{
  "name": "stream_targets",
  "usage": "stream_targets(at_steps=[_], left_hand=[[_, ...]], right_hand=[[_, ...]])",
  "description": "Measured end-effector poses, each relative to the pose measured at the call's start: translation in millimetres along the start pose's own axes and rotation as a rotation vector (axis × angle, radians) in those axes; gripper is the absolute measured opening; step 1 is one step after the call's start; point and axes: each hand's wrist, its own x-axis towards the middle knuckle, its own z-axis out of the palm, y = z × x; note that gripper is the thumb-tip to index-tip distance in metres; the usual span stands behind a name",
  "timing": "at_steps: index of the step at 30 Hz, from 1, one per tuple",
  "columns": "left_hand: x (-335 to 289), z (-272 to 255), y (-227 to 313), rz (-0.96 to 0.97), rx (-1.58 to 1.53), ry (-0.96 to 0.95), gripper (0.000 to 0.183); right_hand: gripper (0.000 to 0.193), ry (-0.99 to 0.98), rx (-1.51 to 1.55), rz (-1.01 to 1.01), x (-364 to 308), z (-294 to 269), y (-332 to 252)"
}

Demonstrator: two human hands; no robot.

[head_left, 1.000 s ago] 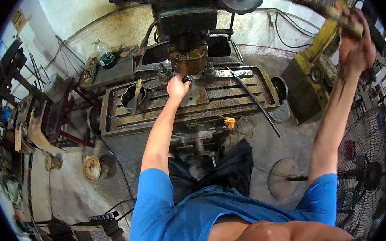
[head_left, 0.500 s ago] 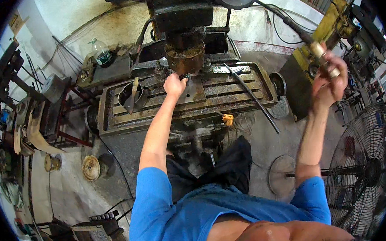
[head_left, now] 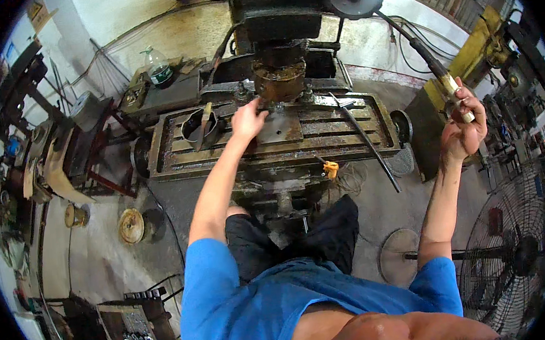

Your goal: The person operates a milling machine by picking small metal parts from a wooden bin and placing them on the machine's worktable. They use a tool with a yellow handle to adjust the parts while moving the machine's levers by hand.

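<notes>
My left hand (head_left: 247, 121) reaches over the milling machine's slotted table (head_left: 187, 165), just left of and below the round, brown-stained spindle head (head_left: 279, 81). Its thumb and forefinger are apart, with nothing visible between them; the other fingers are partly hidden. A flat metal plate (head_left: 285, 130) lies beside it under the spindle. Out to the right, my right hand (head_left: 462, 132) has its fingers round the pale grip of a long lever (head_left: 420, 47) running up to the machine head. On the table left of my left hand, a brush (head_left: 205, 125) rests across a dark open container (head_left: 188, 126).
A long metal bar (head_left: 372, 147) slants over the table's front edge, near a yellow-orange object (head_left: 330, 169). A large floor fan (head_left: 524, 256) stands at the lower right. Left are a bucket (head_left: 131, 226) and a bench with a plastic bottle (head_left: 158, 68).
My left hand has drawn slightly left from under the spindle; the small dark thing at its fingertips no longer shows there. The lever and my right hand have swung slightly left and nearer. The view has shifted.
</notes>
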Motion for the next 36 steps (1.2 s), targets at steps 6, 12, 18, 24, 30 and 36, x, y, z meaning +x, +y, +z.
stream_targets(at_steps=[6,12,18,24,30,36], left_hand=[[-67.0,-99.1,-50.6,-0.104,0.343,0.343,0.044],[-75.6,-94.5,-95.3,0.036,0.626,0.008,0.037],[-76.7,-70.6,-50.3,-0.069,-0.368,0.176,0.022],[-32.5,-2.7,-5.2,-0.087,-0.335,0.230,0.021],[-13.7,21.5,19.7,-0.187,-0.273,0.179,0.021],[-21.5,29.3,5.1,-0.183,-0.365,0.171,0.021]], right_hand=[[0.037,-0.002,0.054,-0.085,0.4,-8.0,7.4],[0.036,0.062,0.072,-0.022,7.8,8.2,-1.0],[0.038,0.055,0.105,-0.101,10.6,2.4,5.0],[0.035,0.078,0.108,-0.042,3.3,5.6,-1.4],[0.034,0.105,0.109,-0.066,0.8,3.6,2.8],[0.032,0.103,0.117,-0.037,-10.7,3.3,5.8]])
